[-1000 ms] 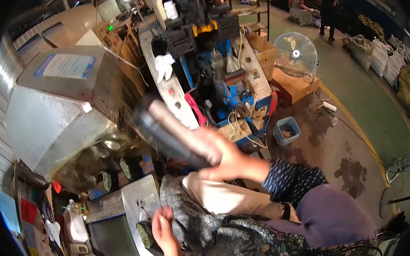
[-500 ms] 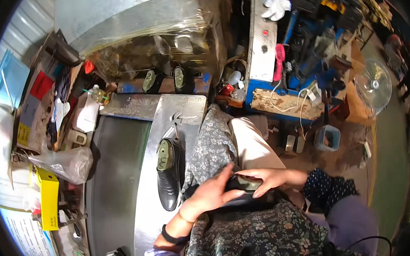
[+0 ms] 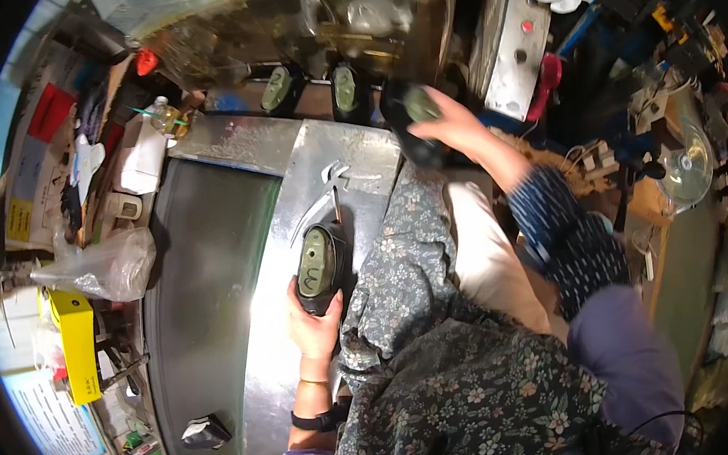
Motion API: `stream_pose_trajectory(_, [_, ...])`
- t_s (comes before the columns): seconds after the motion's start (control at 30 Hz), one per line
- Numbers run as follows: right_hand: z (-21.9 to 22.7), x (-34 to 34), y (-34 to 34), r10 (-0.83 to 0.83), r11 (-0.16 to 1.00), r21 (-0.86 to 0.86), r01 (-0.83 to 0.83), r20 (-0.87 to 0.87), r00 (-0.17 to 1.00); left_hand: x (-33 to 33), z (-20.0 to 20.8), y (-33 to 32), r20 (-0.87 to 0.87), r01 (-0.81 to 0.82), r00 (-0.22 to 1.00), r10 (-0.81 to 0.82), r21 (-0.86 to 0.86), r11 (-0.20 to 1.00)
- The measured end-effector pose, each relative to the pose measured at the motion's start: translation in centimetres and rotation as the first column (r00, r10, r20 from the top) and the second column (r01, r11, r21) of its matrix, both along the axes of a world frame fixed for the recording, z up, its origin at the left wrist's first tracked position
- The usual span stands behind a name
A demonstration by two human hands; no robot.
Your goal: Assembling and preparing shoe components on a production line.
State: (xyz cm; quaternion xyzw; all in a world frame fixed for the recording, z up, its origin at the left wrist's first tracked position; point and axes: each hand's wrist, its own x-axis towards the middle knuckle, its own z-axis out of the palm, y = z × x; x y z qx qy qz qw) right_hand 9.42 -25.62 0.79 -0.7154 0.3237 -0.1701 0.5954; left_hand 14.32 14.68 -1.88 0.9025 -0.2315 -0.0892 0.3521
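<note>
At the metal workbench point(image 3: 248, 382) the person's left hand point(image 3: 313, 321) lies on the near end of a black shoe point(image 3: 321, 269) that rests sole-up on the bright steel, its olive-green insole or last plate facing the camera; the fingers curl around the shoe's heel end and are closed on it, holding it steady. The right hand point(image 3: 450, 122) is stretched out to the far side, with a second black shoe point(image 3: 414, 121) in its grip, the fingers wrapped over the upper and clamped on it, just beside the row at the back of the bench. In that row 2 more shoes point(image 3: 312, 88) stand side by side, soles showing the same olive colour. Judging by how things lie, 2 shoes are already set in the far row, a 3rd is at the point of joining them on their right, and the 4th, under the left hand, is not yet placed, so the work looks somewhat past its middle. A curved metal tool point(image 3: 325, 198) lies on the bench just far of the near shoe, untouched. To the left sit a clear plastic bag point(image 3: 98, 267) and a yellow box point(image 3: 75, 331), well apart from both hands.
</note>
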Motion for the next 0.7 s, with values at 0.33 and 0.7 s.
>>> stream_pose_trajectory(0.33, [-7.1, 13.1, -3.4, 0.346, 0.853, -0.307, -0.422, -0.272, 0.898, 0.5, 0.0, -0.8, -0.116, -0.046, 0.992, 0.040, -0.050, 0.998])
stream_pose_trajectory(0.7, [-7.0, -22.0, 11.4, 0.230, 0.923, -0.176, -0.341, -0.458, 0.859, 0.3, -0.7, -0.5, -0.211, -0.036, 0.977, -0.021, -0.263, 0.964])
